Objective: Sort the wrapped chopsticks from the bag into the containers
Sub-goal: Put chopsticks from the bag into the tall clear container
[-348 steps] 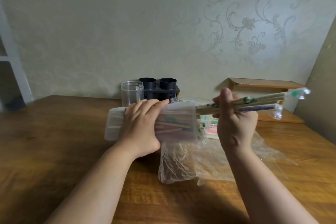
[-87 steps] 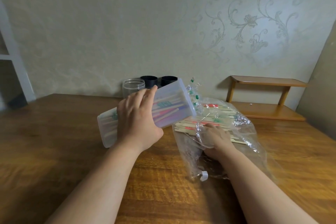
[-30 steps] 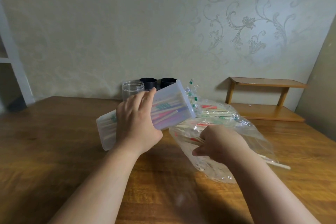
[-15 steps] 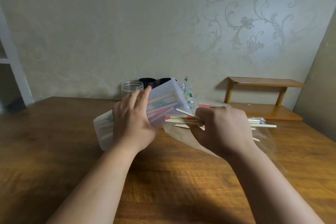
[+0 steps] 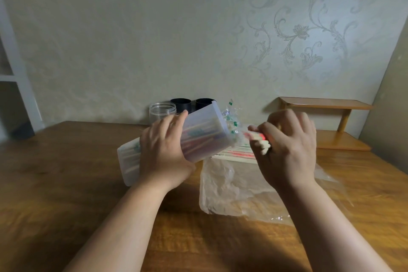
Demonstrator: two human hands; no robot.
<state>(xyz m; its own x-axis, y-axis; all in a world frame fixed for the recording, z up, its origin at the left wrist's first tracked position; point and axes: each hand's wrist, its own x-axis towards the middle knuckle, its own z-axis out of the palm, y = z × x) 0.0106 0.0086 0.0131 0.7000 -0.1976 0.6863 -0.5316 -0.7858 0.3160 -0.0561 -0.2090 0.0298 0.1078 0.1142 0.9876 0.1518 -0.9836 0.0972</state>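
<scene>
My left hand (image 5: 164, 150) grips the box (image 5: 205, 123), fingers spread across its near side, forearm stretched forward. My right hand (image 5: 287, 148) is curled round a bundle of chopsticks (image 5: 261, 142), knuckles up, near the left

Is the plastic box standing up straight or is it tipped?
Tipped. The left hand holds the box slanted, its open mouth raised toward the chopsticks in the right hand, its bottom end low near the table.

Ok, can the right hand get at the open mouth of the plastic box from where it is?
Probably yes: the left hand tilts the plastic box with its mouth toward the right hand, whose chopsticks sit just beside it; only wrapper ends poke out.
</scene>
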